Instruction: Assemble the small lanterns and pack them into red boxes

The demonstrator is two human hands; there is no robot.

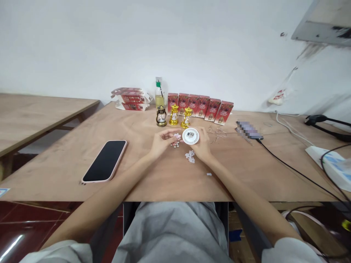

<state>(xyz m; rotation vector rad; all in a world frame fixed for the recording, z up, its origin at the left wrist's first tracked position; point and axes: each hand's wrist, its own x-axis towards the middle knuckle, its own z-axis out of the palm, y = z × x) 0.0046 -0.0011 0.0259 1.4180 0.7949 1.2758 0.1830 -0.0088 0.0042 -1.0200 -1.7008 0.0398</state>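
My right hand (203,144) holds a small round white disc (191,136) with a dark square part in its middle, fingers wrapped round its edge. My left hand (162,141) is just left of the disc, fingers curled, pinching a tiny pale piece (177,136) close to the disc's rim. Small white bits (190,156) lie on the wooden table (137,175) under and between both hands. Beyond the hands stand three little lanterns, one dark (161,116) and two gold (173,114).
A pink-cased phone (105,160) lies face up at the left. Red boxes (203,106) line the back by a clear bottle (159,93), with flat cartons (131,98) beside it. Thin wire hooks (217,133), a blurred device (249,130) with black cable, and a white box (331,160) are at the right.
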